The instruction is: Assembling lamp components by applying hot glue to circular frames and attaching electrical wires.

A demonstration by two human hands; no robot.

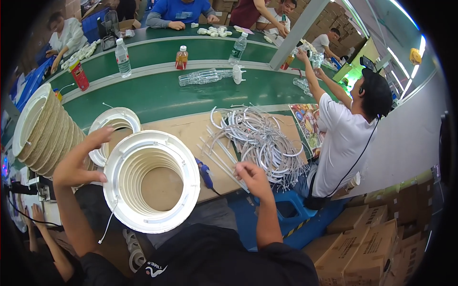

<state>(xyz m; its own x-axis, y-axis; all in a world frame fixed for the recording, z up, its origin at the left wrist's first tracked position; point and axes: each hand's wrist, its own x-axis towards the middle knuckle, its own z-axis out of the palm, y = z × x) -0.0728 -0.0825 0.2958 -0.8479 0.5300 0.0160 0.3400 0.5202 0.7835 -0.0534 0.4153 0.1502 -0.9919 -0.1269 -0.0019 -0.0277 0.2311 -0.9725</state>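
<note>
A tall stack of white plastic rings [110,190], ribbed and hollow inside, stands before me with cardboard visible through its middle. At its left rim is my left hand [86,159], fingers spread and thumb tip against or very near the ring edge. A thin white lead with a small connector dangles from that side. Right of the stack, my right hand [255,180] has thumb and forefinger pinched together; whatever is between them is too small to make out. Close by lie a tangled heap of clear and white tube strips [267,143] and a blue corded hand tool [205,175].
A single white ring [128,114] and a beige rope-textured ring stack [52,131] stand left. Beyond the cardboard sheet [191,124], a green conveyor [162,102] carries bottles and a clear plastic assembly [205,77]. A co-worker [346,128] works at right, near cartons [358,252].
</note>
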